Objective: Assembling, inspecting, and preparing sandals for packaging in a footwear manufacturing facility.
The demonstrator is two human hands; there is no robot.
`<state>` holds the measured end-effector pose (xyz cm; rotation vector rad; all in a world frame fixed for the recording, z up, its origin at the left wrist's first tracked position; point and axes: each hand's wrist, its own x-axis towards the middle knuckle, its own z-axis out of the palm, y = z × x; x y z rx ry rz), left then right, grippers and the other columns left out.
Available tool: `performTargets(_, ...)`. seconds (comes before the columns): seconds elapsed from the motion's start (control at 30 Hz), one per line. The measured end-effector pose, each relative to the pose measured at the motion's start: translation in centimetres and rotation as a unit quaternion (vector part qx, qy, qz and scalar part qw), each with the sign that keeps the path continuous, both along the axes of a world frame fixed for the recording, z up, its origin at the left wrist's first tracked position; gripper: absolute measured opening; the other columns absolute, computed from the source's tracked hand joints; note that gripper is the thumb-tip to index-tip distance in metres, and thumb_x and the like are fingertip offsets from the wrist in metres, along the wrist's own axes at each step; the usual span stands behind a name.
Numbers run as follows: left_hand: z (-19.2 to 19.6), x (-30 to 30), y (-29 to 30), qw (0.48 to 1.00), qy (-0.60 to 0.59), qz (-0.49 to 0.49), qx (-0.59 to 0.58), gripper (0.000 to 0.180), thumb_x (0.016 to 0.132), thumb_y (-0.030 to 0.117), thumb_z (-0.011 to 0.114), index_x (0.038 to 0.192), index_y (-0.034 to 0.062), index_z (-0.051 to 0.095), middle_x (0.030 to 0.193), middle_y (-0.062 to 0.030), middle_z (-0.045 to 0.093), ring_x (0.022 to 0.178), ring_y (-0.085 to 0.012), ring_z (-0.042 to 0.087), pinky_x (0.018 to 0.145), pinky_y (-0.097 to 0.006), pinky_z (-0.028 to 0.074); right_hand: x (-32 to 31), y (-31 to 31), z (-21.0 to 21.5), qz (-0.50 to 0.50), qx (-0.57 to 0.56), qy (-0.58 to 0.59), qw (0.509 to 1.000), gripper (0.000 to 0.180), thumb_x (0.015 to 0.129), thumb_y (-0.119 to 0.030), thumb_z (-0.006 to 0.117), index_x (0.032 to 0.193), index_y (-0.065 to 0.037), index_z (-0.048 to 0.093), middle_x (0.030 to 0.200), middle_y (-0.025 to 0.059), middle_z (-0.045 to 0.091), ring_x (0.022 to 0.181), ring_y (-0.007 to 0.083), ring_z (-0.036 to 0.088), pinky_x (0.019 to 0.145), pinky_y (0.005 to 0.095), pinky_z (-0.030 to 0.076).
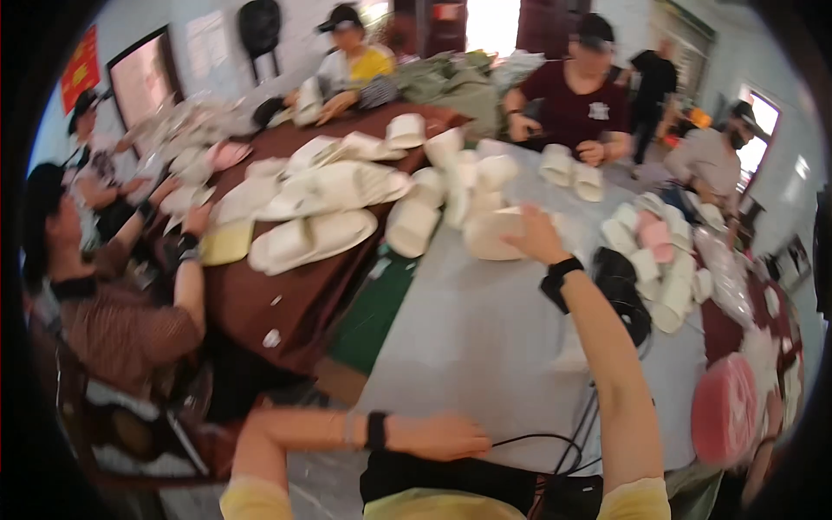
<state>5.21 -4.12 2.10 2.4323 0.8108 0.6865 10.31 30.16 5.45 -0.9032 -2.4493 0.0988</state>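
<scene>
The right hand [533, 236] reaches far out over the pale grey surface [468, 338], its fingers wrapped round a cream paper bowl [490, 236] that sits toward the middle of the surface, at the near edge of a heap of white paper cups and bowls [451, 186]. The blur hides how tightly it is gripped. A black wristband [559, 273] circles that forearm. The left hand [442, 436] lies low at the near edge of the surface, fingers loosely extended and empty, resting flat just above a black bag [451, 477] at the person's lap; a black cable [563, 446] runs across the near edge beside it. To the right of the outstretched arm lies a dark pouch [624, 290], then a cluster of white and pink cups [654, 247], and a pink stack of lids [726, 407] by the right edge. To the left, a brown surface [260, 303] carries large stacks of white paper plates [316, 234] and a yellow plate [227, 243], where another person's hands [195, 221] are at work. More seated people handle cups along the far edge.
</scene>
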Motion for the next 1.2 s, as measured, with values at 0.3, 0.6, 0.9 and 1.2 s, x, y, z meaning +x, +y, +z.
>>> performTargets(0.3,-4.9,-0.6,2.5,0.968,0.104,-0.225,-0.034,0.014,0.076,0.014,0.052,0.069,0.0048,0.061,0.07,-0.0143,0.062,0.067,-0.0275,0.061,0.059,-0.038,0.048,1.3,4.6,-3.5,-0.072,-0.005,-0.168,0.983,0.12,0.035,-0.017,0.086,0.134,-0.004,0.02,0.13,0.0188,0.036,0.121,0.0347,0.034,0.1,0.0421,0.029)
performTargets(0.6,-4.8,-0.8,0.7,0.934,0.211,-0.167,0.236,0.012,0.078,0.017,0.051,0.072,0.0076,0.055,0.072,-0.0044,0.056,0.072,-0.0202,0.056,0.061,-0.031,0.042,-1.7,-1.3,0.4,0.02,0.152,-0.031,0.988,0.066,0.064,-0.012,0.069,0.125,-0.018,0.044,0.104,0.0103,0.055,0.094,0.0313,0.054,0.081,0.0377,0.043)
performTargets(0.9,-2.3,-2.5,0.7,0.984,0.153,-0.016,0.092,0.014,0.079,0.017,0.054,0.091,0.0096,0.055,0.078,-0.0025,0.056,0.078,-0.0185,0.057,0.067,-0.03,0.043,10.2,-0.8,19.1,-0.155,0.317,0.273,0.895,0.063,0.072,-0.019,0.065,0.128,-0.02,0.036,0.102,0.0141,0.05,0.089,0.0336,0.054,0.069,0.0424,0.046)
performTargets(1.2,-1.0,-1.6,-0.5,0.989,-0.013,0.146,0.023,0.008,0.074,0.013,0.066,0.08,0.0089,0.062,0.07,-0.0045,0.059,0.065,-0.0214,0.058,0.058,-0.032,0.045,38.3,-9.3,21.6,-0.477,0.385,0.118,0.781,0.056,0.077,-0.016,0.062,0.128,-0.02,0.04,0.099,0.014,0.053,0.087,0.0329,0.055,0.074,0.0421,0.043)
